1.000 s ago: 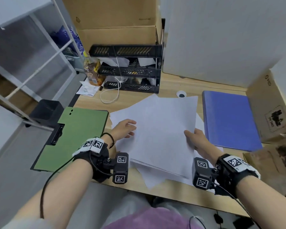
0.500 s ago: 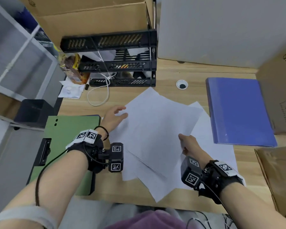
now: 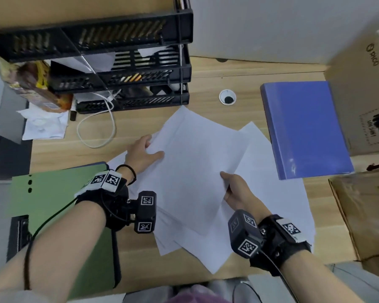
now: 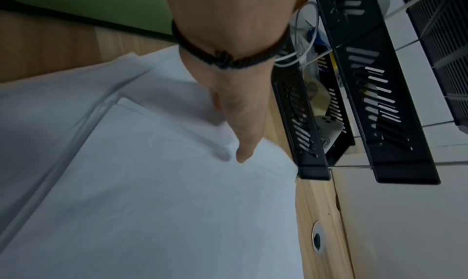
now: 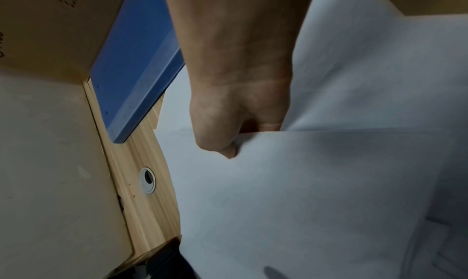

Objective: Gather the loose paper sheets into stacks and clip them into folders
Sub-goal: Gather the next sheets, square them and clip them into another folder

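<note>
Head view shows the right hand pinching the near right edge of the top paper sheets, thumb on top and fingers curled beneath, the edge lifted slightly. The left hand grips the opposite edge, thumb lying over the paper. These sheets sit askew on a fanned pile in the middle of the wooden desk — between the green folder at the left and the blue folder at the right. The step looks like squaring the pile. To do it well, both hands should draw the lower sheets inward together, keep the grip light so nothing creases, then tap the edges flush before clipping.
</note>
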{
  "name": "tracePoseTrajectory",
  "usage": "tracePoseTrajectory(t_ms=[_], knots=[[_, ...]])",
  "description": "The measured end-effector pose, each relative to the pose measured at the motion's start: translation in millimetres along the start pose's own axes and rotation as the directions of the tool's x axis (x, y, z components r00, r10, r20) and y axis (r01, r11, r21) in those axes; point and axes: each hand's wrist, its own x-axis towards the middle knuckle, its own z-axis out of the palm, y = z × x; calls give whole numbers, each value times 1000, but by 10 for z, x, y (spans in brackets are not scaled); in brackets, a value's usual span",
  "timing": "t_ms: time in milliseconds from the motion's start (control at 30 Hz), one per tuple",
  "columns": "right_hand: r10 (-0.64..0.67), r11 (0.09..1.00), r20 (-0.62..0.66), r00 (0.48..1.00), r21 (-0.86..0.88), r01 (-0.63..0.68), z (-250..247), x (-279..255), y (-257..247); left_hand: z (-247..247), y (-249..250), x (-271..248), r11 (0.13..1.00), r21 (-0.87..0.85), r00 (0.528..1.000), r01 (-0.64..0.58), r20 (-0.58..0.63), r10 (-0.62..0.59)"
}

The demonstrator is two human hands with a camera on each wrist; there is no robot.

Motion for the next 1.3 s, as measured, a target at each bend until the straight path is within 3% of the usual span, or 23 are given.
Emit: tracePoseTrajectory(t_ms=[167,267,467,733,867,1033,1167,1300], knots=[[2,993,31,1000,116,-5,153,-60,39,81,25,-79,969,237,995,-67,89,47],[-20,994,49,999,108,14,195,-108,52,133,35,-126,931,342,991,-130,23,130],[-48,996,68,997,72,44,162,-185,67,142,9,-120,879,463,988,-116,-36,150],[-37,998,60,998,48,34,-56,-226,160,237,121,-231,886,457,991,-86,-52,124],[-33,997,50,998,66,29,-189,-249,199,343,124,-352,955,272,992,-116,-12,124],[-39,995,64,997,89,33,-312,-262,227,341,127,-468,970,202,991,-133,32,130],[-41,997,99,994,75,33,-382,-270,247,351,217,-646,992,97,988,-85,141,71],[-43,999,155,987,35,38,-450,-293,271,435,265,-831,985,155,985,-72,167,46]])
